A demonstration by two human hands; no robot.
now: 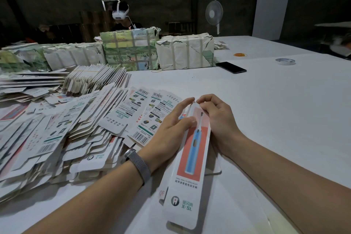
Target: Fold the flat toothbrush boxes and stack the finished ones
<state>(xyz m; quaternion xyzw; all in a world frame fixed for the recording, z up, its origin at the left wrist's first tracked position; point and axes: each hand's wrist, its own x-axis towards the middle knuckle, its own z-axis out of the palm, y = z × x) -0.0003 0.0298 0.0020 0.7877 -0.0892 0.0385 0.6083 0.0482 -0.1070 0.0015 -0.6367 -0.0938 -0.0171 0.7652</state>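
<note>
A long white toothbrush box with a blue brush printed on a coral panel lies lengthwise on the white table in front of me. My left hand lies along its left side, thumb pressing on the front panel and fingers stretched to the far end. My right hand has its fingers curled at the far tip and pinches the end flap there. A sprawling heap of flat printed boxes covers the table to the left.
Wrapped bundles line the far side, with a person in a headset behind them. A bound stack of flat cartons stands at the back left. A black phone, rubber bands and a tape roll lie at the far right.
</note>
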